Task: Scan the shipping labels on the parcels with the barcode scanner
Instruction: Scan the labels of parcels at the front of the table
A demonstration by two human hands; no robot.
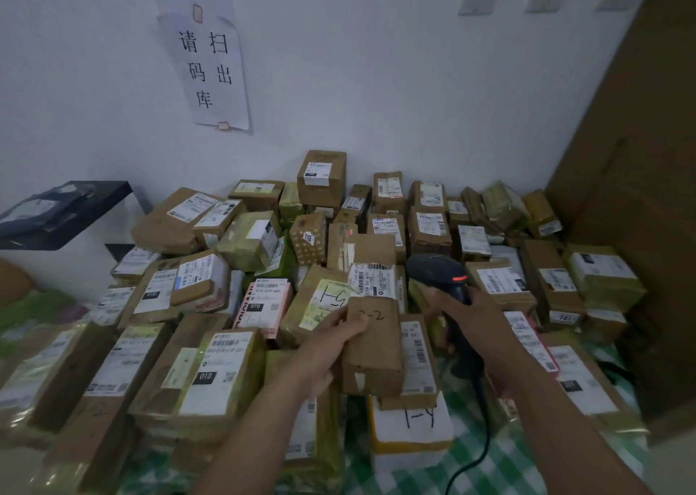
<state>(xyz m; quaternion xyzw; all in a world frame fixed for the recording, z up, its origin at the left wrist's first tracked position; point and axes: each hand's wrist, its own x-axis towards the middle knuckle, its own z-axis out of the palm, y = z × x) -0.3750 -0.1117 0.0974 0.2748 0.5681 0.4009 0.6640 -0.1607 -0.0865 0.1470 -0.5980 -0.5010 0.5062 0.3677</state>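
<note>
**Over the parcel heap: scanner held beside a gripped carton**

In the head view, at the middle of my feed, the left hand (333, 338) has its fingers and thumb curled round the left edge of a small brown cardboard parcel marked "2-2" in black pen (374, 347), holding it upright above the pile. Just above that parcel's top edge I see a white barcoded shipping label (372, 279); I cannot tell whether it belongs to the held parcel or to the one behind. To its right, the right hand (470, 312) is wrapped round the handle of a black pistol-shaped barcode scanner with an orange-red mark (435, 268). The scanner's head sits just beside the label, and its black cable (480, 442) trails down toward me.

Around both hands, a heap of brown and tape-wrapped labelled parcels (211, 366) covers a green-and-white checked cloth (508, 460) up to the white wall (376, 80). White paper notices with black Chinese characters (214, 69) hang on that wall. A tall brown cardboard panel (640, 193) stands at the right.
</note>
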